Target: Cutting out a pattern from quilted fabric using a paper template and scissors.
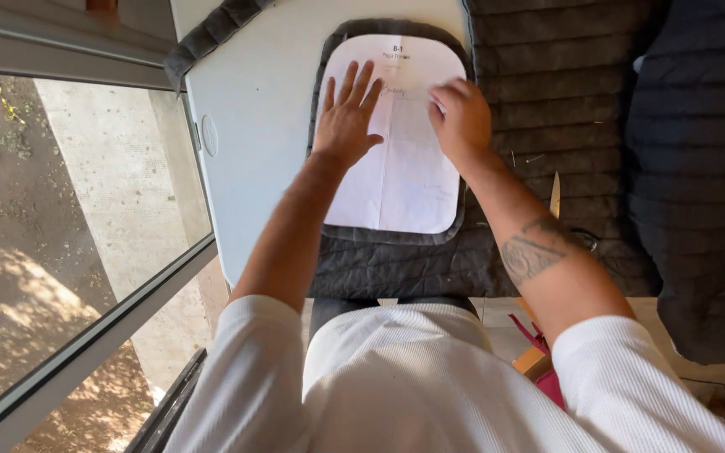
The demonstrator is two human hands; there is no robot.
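White paper pattern [400, 159], rounded at the corners, lies on a cut piece of dark quilted fabric [396, 260] on your pale table [253, 109]. Your left hand [347, 117] presses flat on the paper's left half, fingers spread open. Your right hand [461, 117] rests on its right edge, fingers curled down onto the sheet, gripping nothing. More quilted fabric [564, 92] covers the table's right side.

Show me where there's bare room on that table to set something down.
Bare white table lies left of the paper pattern, up to the window edge. The pattern is crowded: left hand and right hand press it. Right of it, quilted dark fabric covers everything.
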